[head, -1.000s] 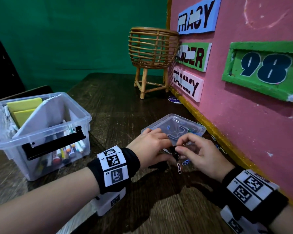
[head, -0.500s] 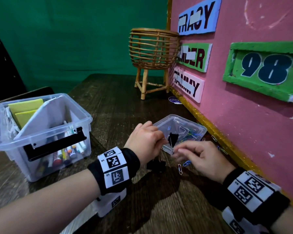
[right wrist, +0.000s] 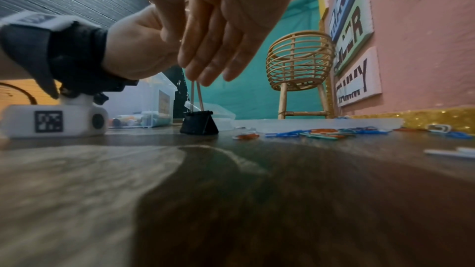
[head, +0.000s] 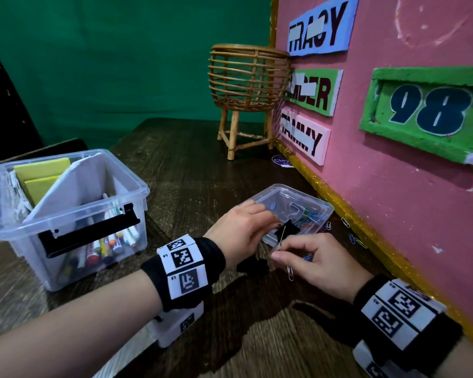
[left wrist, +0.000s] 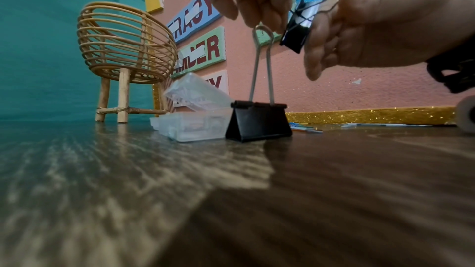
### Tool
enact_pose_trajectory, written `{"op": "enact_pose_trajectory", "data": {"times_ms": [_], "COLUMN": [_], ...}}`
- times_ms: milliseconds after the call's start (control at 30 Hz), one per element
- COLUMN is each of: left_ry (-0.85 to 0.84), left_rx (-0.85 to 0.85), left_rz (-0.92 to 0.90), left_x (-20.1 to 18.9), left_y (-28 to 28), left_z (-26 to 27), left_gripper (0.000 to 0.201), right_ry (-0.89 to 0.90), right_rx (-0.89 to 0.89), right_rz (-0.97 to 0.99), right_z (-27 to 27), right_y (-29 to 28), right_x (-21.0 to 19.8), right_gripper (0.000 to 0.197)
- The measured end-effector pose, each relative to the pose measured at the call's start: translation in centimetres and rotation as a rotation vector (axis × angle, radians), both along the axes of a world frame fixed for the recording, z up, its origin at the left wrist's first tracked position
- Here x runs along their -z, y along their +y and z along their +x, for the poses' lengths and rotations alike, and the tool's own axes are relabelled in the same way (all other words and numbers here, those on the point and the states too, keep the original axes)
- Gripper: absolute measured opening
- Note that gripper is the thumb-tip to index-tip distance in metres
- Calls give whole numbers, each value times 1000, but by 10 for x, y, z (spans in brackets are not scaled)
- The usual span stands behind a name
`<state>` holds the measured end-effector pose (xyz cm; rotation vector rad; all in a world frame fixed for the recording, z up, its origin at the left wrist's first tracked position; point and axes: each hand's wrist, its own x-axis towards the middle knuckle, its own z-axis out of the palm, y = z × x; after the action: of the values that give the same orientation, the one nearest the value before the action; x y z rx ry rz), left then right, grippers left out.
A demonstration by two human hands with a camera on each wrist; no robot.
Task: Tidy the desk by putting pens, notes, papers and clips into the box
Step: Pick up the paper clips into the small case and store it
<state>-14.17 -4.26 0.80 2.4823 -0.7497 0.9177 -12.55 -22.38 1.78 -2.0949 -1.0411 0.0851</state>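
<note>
Our left hand (head: 239,231) pinches a small black clip (head: 287,230); our right hand (head: 321,264) pinches its wire handle.
Beside them a bigger binder clip (left wrist: 258,120) stands on the table (head: 191,170), the clear box (head: 66,214) well to the left.

Small binder clip (head: 287,230) lifted off desk, now between both hands over clear case (head: 322,205).

Wooden desk (head: 191,175): box (head: 66,214), paper clips (right wrist: 323,132).
</note>
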Motion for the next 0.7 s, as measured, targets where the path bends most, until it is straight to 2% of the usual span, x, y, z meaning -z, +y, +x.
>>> {"op": "enact_pose_trajectory", "data": {"times_ms": [67, 200, 267, 333, 433, 500, 600, 700], "left_ry": [27, 91, 174, 248, 290, 284, 228, 121], "left_rx": [13, 57, 46, 50, 23, -7, 34, 73], "left_rz": [-11, -13, -31, -41, 19, 60, 41, 21], "left_x": [-1, -1, -3, -5, -7, -6, -2, 1], "left_y": [-1, -3, -4, -5, -7, -6, -5, -4], "left_z": [-2, -4, -6, -9, -14, -14, -13, -12], "left_gripper": [33, 35, 45, 53, 58, 59, 44, 28], "right_ry": [14, -52, -84, -125, -125, -116, -122, -79], "right_rx": [58, 295, 298, 293, 267, 249, 223, 203], "right_rz": [-25, 56, 117, 111, 81, 60, 57, 88], "right_z": [3, 10, 10, 10, 11, 10, 12, 12], "right_y": [-1, -4, -4, -4, -5, -4, -3, -1], "right_x": [1, 2, 3, 6, 6, 7, 8, 8], "right_gripper": [15, 31, 32, 23, 15, 18, 7, 6]}}
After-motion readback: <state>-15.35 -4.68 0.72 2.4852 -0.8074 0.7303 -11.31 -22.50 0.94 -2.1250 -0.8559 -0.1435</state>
